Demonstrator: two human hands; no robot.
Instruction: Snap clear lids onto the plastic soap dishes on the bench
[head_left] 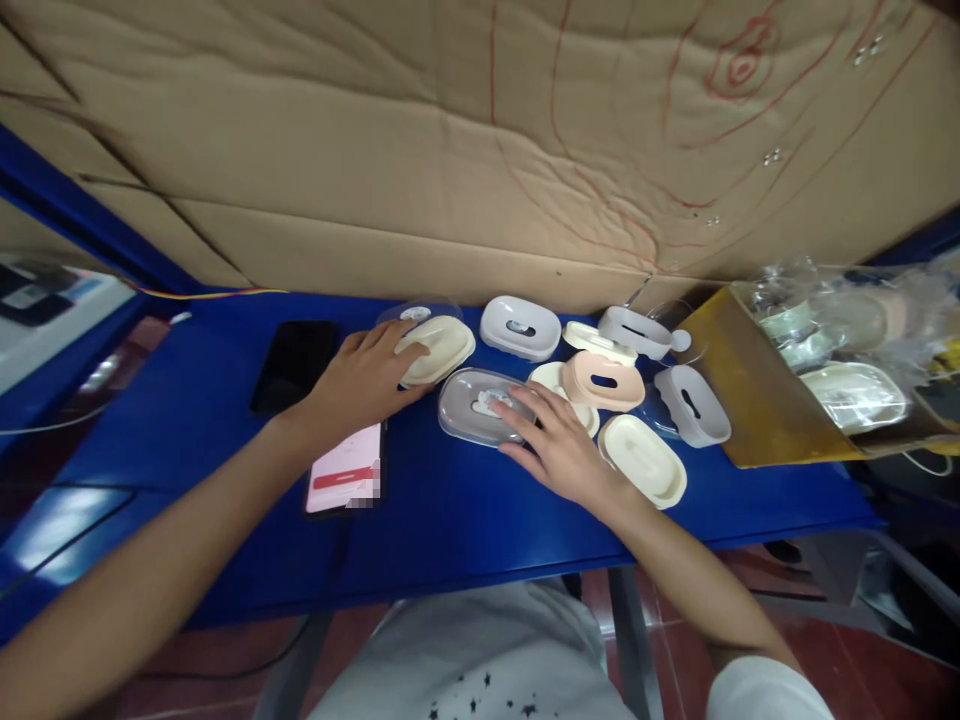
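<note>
My left hand (360, 380) rests on a cream oval lid (439, 347) on the blue table (450, 510), fingers curled over its near edge. A clear oval cover (416, 311) lies just behind it. My right hand (556, 440) lies with fingers stretched out against a grey-clear oval tray (474, 408), fingertips touching its right rim. Close to the right hand are a pink soap-box part (604, 381), a cream lid (645, 460) and a cream plate (551, 378).
A white box (520, 327), a white-cream part (634, 332) and a white tray (691, 404) lie further back. A yellow bin (739, 400) of bagged parts stands right. A black phone (294, 365) and a lit phone (346, 470) lie left. Cardboard (450, 150) forms the back wall.
</note>
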